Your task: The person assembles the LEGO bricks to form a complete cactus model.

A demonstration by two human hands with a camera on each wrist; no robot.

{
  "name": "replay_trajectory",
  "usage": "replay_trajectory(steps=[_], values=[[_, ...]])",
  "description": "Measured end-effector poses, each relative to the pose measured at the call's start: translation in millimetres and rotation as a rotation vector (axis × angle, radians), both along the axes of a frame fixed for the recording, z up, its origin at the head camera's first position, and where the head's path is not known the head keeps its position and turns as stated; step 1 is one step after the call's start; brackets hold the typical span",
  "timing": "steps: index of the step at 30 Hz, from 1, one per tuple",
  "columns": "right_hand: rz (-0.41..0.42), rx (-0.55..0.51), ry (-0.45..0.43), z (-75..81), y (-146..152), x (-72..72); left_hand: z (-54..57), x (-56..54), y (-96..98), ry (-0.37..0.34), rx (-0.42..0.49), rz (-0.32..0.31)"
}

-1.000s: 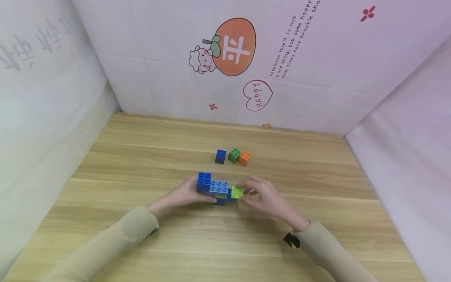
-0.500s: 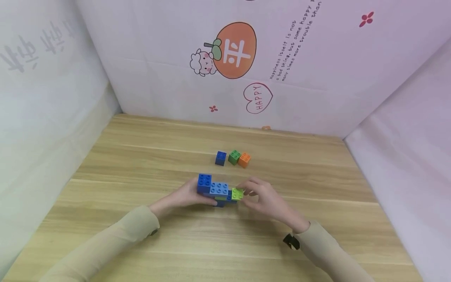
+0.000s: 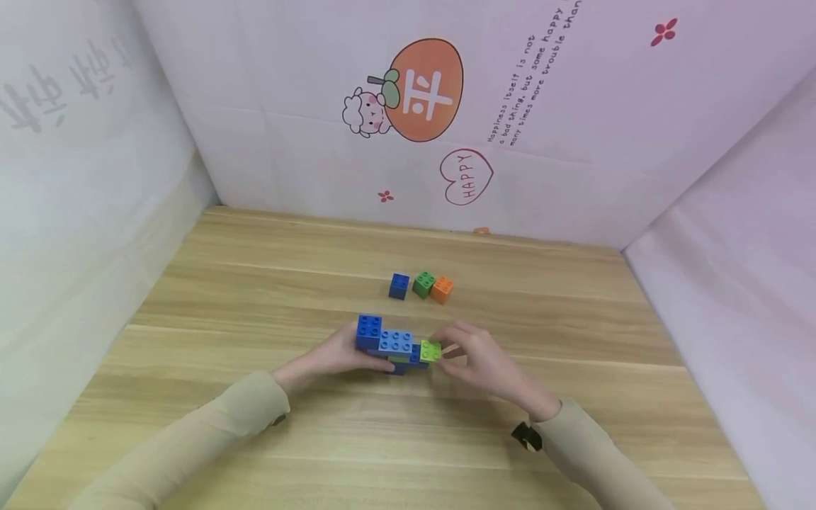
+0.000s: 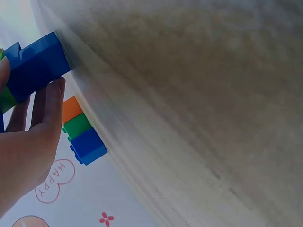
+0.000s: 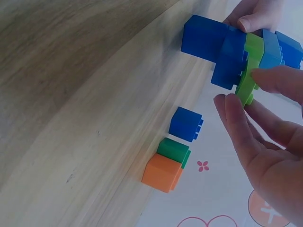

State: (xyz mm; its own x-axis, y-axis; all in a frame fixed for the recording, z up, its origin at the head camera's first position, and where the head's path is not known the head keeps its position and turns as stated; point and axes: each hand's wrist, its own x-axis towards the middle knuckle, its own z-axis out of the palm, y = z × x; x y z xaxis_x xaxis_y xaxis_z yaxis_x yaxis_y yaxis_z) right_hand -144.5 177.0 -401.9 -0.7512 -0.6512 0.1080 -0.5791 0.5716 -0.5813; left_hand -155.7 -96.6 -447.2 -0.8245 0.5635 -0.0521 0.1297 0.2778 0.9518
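Observation:
My left hand (image 3: 341, 352) grips a stepped build of toy building bricks from the left, thumb along its near side. A dark blue brick (image 3: 369, 331) tops its left end, beside a light blue brick (image 3: 396, 341). Lower down are a lime layer (image 5: 254, 43) and more dark blue bricks (image 5: 203, 39). With thumb and fingertips, my right hand (image 3: 479, 360) pinches a thin lime brick (image 3: 430, 351) at the build's right end. In the right wrist view this lime brick (image 5: 247, 82) leans at a slant against the studs of a blue brick (image 5: 229, 61).
Beyond the hands, three loose bricks stand on the wooden table (image 3: 306, 439): blue (image 3: 399, 286), green (image 3: 423, 284) and orange (image 3: 443, 289), the last two close together. White printed cloth (image 3: 287, 142) walls the table at the back and both sides.
The lime brick and the right fingertips have shifted very slightly right, away from the light blue brick. Both hands keep their hold, and the loose bricks stay put.

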Motion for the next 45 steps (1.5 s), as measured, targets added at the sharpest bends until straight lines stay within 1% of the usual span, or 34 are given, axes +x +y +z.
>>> replay_trajectory(steps=[7, 12, 21, 29, 36, 42, 45], values=[[0.024, -0.008, -0.019, 1.1, 0.5, -0.6, 1.2, -0.6, 0.0, 0.0, 0.0, 0.001], [0.033, -0.004, -0.016, 0.9, 1.4, -1.1, 1.7, -0.3, -0.1, 0.003, -0.007, 0.012], [0.018, -0.005, -0.013, -0.5, 1.3, -0.6, 2.1, 0.5, 0.5, 0.054, -0.009, 0.005], [0.003, 0.018, -0.007, 3.4, -2.1, -1.2, 2.8, 0.7, -0.3, 0.082, -0.004, -0.007], [0.012, 0.018, -0.039, 4.2, -2.6, -4.7, 1.1, -0.4, -0.3, 0.101, -0.017, -0.007], [-0.005, -0.006, -0.093, 2.7, -1.8, -5.8, -1.4, -2.3, -0.5, 0.127, -0.008, -0.013], [-0.01, -0.008, -0.1, 3.1, -2.0, -5.8, -2.3, -2.7, -0.8, 0.128, -0.009, -0.014]])
